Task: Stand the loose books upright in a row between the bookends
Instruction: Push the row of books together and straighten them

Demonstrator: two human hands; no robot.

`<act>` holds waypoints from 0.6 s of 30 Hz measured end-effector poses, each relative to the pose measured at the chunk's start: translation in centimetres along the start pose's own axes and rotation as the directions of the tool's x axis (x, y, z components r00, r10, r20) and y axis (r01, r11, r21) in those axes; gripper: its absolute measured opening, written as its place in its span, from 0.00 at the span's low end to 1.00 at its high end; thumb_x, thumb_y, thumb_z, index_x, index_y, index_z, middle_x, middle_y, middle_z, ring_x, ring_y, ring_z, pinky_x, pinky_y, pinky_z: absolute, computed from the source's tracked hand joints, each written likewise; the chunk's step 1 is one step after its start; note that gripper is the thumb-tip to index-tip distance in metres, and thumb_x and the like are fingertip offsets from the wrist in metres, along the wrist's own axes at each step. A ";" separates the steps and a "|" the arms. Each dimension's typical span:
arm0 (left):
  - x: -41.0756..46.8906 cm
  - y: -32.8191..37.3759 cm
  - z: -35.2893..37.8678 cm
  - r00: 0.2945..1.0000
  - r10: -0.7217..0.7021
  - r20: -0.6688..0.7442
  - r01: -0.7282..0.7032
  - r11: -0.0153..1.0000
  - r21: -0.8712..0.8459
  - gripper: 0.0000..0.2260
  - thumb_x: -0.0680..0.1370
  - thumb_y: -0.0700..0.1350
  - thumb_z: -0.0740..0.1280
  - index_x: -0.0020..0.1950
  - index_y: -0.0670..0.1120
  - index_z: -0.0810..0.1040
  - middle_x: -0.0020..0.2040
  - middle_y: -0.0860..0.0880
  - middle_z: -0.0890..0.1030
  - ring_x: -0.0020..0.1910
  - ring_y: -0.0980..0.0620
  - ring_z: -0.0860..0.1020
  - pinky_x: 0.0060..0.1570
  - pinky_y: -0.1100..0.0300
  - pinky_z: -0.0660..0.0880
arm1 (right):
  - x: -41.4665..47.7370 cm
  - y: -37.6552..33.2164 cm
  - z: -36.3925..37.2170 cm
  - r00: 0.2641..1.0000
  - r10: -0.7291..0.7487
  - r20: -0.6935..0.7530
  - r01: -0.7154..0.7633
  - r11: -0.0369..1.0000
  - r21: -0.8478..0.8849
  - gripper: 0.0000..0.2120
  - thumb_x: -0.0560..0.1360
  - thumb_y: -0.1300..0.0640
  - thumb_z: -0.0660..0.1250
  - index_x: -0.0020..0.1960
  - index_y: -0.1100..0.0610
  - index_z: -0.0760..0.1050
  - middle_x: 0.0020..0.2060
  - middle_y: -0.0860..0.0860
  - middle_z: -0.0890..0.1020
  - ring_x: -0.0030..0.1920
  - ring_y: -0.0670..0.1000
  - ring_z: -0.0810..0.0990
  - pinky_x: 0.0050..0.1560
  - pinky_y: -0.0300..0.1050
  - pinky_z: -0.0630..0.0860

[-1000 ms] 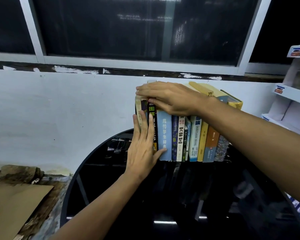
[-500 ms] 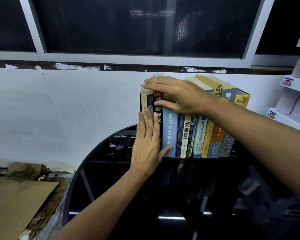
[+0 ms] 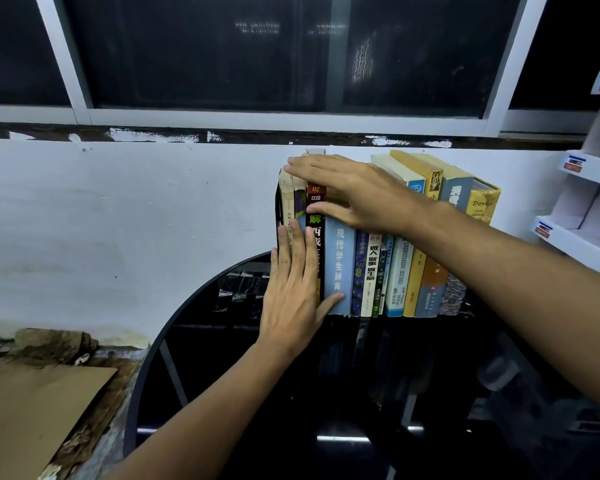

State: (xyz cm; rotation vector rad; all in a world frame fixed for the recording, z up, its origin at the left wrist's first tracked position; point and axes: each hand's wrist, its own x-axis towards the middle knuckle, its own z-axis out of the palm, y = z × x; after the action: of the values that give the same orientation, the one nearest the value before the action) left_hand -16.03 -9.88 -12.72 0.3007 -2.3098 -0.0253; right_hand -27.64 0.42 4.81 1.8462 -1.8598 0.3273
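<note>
Head view is showing very little shifting over the last second. The left hand [image 3: 293, 292] is staying flat against the spines just left of the pale blue dictionary [image 3: 340, 265], fingers straight, thumb tip touching the dictionary's foot. The right hand [image 3: 354, 192] is lying across the tops above that dictionary; its fingers, slightly hooked a second ago, are now stretching out flat, gripping nothing. I am reading this as final squaring up, with the row of books [image 3: 399, 271] already standing upright on the round black table [image 3: 146, 358], against the white wall behind the dictionary.

Left of the dictionary a glossy black-and-red spine [image 3: 315, 202] is showing, then two cream paperbacks [image 3: 286, 199] with frayed, yellowing tops. A thin dark upright edge is peeking out just beyond them, possibly a bookend, though I cannot tell. Right of the dictionary, slim paperbacks are giving way to thicker volumes, ending in a yellow book [image 3: 482, 206] with a chipped, ragged corner. The tabletop is looking smooth and mirror-like, reflecting the spines below the dictionary.
</note>
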 end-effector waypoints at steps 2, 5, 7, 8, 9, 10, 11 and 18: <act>0.0 0.0 -0.1 1.000 0.002 -0.011 -0.003 1.000 -0.014 0.49 0.78 0.65 0.64 0.81 0.41 0.36 0.81 0.40 0.34 0.81 0.40 0.37 0.79 0.41 0.49 | 0.0 -0.1 0.0 1.000 0.009 -0.003 -0.009 1.000 0.005 0.31 0.79 0.49 0.66 0.79 0.48 0.60 0.77 0.47 0.65 0.76 0.48 0.63 0.73 0.54 0.68; -0.1 -0.1 -0.2 1.000 0.006 -0.027 -0.007 0.999 -0.043 0.49 0.78 0.63 0.66 0.82 0.43 0.36 0.81 0.42 0.33 0.81 0.41 0.37 0.79 0.41 0.50 | 0.0 -0.3 0.0 1.000 0.015 -0.005 -0.015 1.000 0.000 0.31 0.79 0.49 0.65 0.79 0.49 0.61 0.77 0.47 0.66 0.76 0.48 0.63 0.73 0.54 0.68; -0.1 -0.1 -0.4 0.999 0.012 -0.033 -0.013 0.999 -0.045 0.49 0.78 0.62 0.67 0.82 0.43 0.36 0.81 0.43 0.33 0.81 0.42 0.36 0.79 0.41 0.50 | 0.0 -0.3 0.0 1.000 0.018 -0.007 -0.018 1.000 -0.002 0.31 0.79 0.49 0.66 0.79 0.49 0.61 0.76 0.48 0.66 0.76 0.48 0.64 0.72 0.54 0.69; -0.1 -0.1 -0.4 0.999 0.011 -0.032 -0.012 0.999 -0.047 0.50 0.78 0.62 0.67 0.82 0.43 0.36 0.81 0.43 0.33 0.81 0.42 0.36 0.79 0.41 0.50 | 0.0 -0.3 0.0 1.000 0.019 -0.009 -0.019 1.000 -0.003 0.31 0.79 0.48 0.66 0.79 0.48 0.61 0.76 0.48 0.66 0.76 0.48 0.64 0.72 0.54 0.69; -0.1 -0.2 -0.4 1.000 0.008 -0.030 -0.010 0.999 -0.049 0.50 0.78 0.62 0.67 0.82 0.43 0.36 0.81 0.43 0.33 0.81 0.42 0.36 0.79 0.42 0.50 | 0.0 -0.3 0.0 1.000 0.022 -0.011 -0.022 1.000 -0.003 0.31 0.78 0.48 0.65 0.79 0.48 0.61 0.76 0.48 0.66 0.76 0.48 0.64 0.72 0.54 0.69; -0.1 -0.2 -0.4 1.000 0.007 -0.029 -0.008 0.999 -0.050 0.49 0.78 0.62 0.68 0.82 0.43 0.37 0.81 0.43 0.33 0.81 0.42 0.36 0.79 0.42 0.50 | 0.0 -0.3 0.1 1.000 0.024 -0.012 -0.024 1.000 -0.001 0.31 0.78 0.47 0.65 0.79 0.48 0.61 0.76 0.48 0.66 0.76 0.48 0.64 0.73 0.53 0.68; -0.1 -0.2 -0.4 0.999 0.008 -0.032 -0.009 0.999 -0.047 0.49 0.78 0.62 0.68 0.82 0.43 0.37 0.81 0.43 0.33 0.81 0.42 0.36 0.79 0.42 0.50 | 0.0 -0.4 0.1 1.000 0.026 -0.014 -0.026 1.000 0.003 0.31 0.78 0.47 0.64 0.79 0.48 0.61 0.76 0.48 0.67 0.76 0.49 0.64 0.73 0.53 0.68; 0.0 -0.3 0.0 0.999 0.023 -0.025 -0.023 1.000 -0.021 0.48 0.78 0.62 0.67 0.82 0.41 0.40 0.82 0.42 0.36 0.81 0.40 0.37 0.79 0.40 0.51 | 0.2 -0.1 0.4 1.000 0.023 -0.020 -0.023 1.000 0.009 0.31 0.79 0.49 0.67 0.79 0.49 0.61 0.76 0.48 0.67 0.75 0.49 0.65 0.72 0.56 0.69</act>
State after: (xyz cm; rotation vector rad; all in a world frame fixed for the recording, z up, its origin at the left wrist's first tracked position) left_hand -15.91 -10.19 -12.75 0.2625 -2.2868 -0.0343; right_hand -27.64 0.08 4.58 1.8220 -1.8708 0.3613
